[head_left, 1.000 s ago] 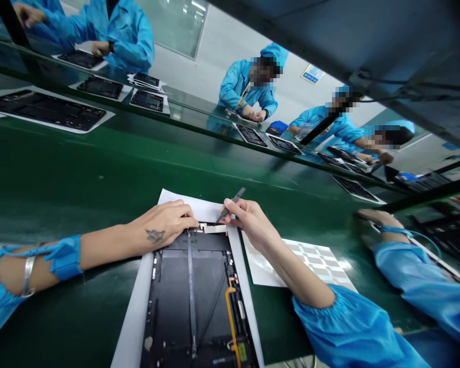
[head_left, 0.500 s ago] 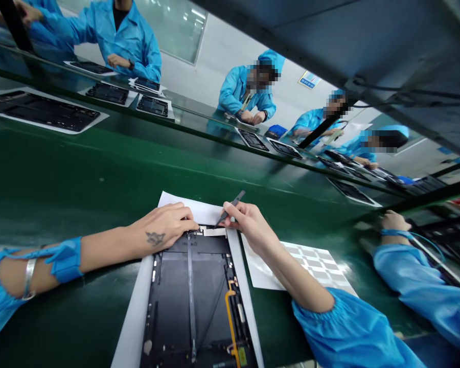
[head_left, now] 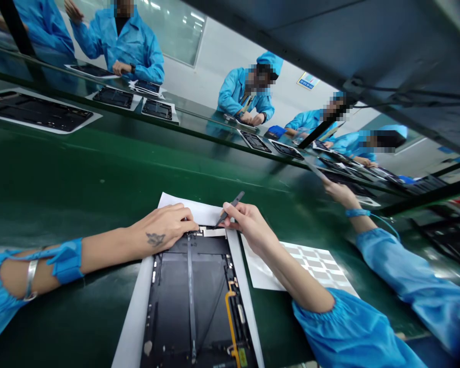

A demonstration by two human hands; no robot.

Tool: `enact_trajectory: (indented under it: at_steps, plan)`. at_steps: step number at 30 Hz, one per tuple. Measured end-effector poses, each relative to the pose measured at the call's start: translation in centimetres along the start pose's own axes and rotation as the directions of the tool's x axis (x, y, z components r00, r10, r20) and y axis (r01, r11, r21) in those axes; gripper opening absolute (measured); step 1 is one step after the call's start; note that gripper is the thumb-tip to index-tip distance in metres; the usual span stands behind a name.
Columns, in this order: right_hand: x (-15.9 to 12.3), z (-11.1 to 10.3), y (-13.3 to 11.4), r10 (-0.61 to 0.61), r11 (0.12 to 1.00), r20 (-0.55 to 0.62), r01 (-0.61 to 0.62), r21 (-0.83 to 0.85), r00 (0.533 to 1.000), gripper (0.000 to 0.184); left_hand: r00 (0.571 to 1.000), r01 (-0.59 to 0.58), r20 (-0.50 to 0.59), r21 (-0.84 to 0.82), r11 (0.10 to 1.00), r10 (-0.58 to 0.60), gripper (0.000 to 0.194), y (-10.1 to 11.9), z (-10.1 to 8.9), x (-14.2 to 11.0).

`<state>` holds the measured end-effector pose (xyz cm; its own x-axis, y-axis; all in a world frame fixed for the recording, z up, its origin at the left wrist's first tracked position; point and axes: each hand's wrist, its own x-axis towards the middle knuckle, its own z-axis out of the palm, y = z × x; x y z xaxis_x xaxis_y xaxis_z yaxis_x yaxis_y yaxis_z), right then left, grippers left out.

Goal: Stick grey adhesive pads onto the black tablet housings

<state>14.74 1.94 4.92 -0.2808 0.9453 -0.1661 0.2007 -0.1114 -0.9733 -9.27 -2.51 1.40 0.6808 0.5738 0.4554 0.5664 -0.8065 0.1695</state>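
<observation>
An opened tablet-like device (head_left: 210,286), with black inner panels and an orange flex cable (head_left: 229,312), lies on a white sheet (head_left: 128,327) in front of me. My left hand (head_left: 172,225) rests at its far left edge, fingers curled and pressed together; what its fingertips pinch is hidden. My right hand (head_left: 245,222) grips dark grey tweezers (head_left: 230,208) at a slant. Their tip points down at the far edge, beside a white strip (head_left: 214,232). Whether the tip touches the strip I cannot tell.
A sheet of grey-and-white stickers (head_left: 310,263) lies right of the device. At the right, a co-worker's arm (head_left: 383,245) reaches across the green bench (head_left: 99,204). Similar devices (head_left: 38,110) lie on sheets farther back. A shelf (head_left: 329,41) overhangs; several co-workers sit opposite.
The right-hand co-worker's arm has swung forward and left, now with a flat thing in the hand. A co-worker at upper left has raised a hand. Devices at the back shifted slightly. My hands stay put.
</observation>
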Motion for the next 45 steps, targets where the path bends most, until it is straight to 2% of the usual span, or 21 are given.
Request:
enact_trajectory:
  at_steps: [16, 22, 28, 31, 38, 41, 45]
  plan:
    - [0.0, 0.0, 0.0, 0.0, 1.0, -0.006, 0.0, 0.004, 1.0, 0.055, 0.999, 0.022, 0.044, -0.005, 1.0, -0.022, 0.035, 0.1, -0.2, 0.1]
    - [0.1, 0.0, 0.2, -0.001, 1.0, -0.01, 0.001, 0.001, 1.0, 0.055, 0.997, 0.042, 0.072, -0.015, 0.999, -0.04, 0.042, 0.2, -0.2, 0.3]
    - [0.3, 0.0, 0.4, -0.005, 1.0, -0.025, 0.005, 0.004, 1.0, 0.055, 0.991, 0.043, 0.129, 0.039, 0.998, -0.047, 0.04, 0.6, -1.1, 0.4]
    - [0.3, 0.1, 0.4, -0.001, 1.0, -0.024, 0.001, 0.007, 1.0, 0.056, 0.993, 0.027, 0.115, 0.068, 0.997, -0.035, 0.036, 0.7, -1.4, 0.2]
    - [0.3, 0.2, 0.5, -0.044, 0.999, -0.007, 0.044, -0.001, 0.999, 0.054, 0.991, 0.034, 0.129, 0.018, 0.999, -0.036, 0.041, 0.4, -1.2, 0.3]
    - [0.5, 0.2, 0.9, -0.098, 0.993, -0.023, 0.096, -0.071, 0.995, 0.051, 0.987, 0.035, 0.158, -0.013, 0.999, -0.032, 0.041, 0.2, -1.2, 0.3]
    - [-0.2, 0.1, 0.8, -0.23, 0.943, -0.105, 0.195, -0.269, 0.967, 0.045, 0.992, -0.001, 0.129, 0.015, 1.0, -0.001, 0.041, -0.2, -1.1, 0.1]
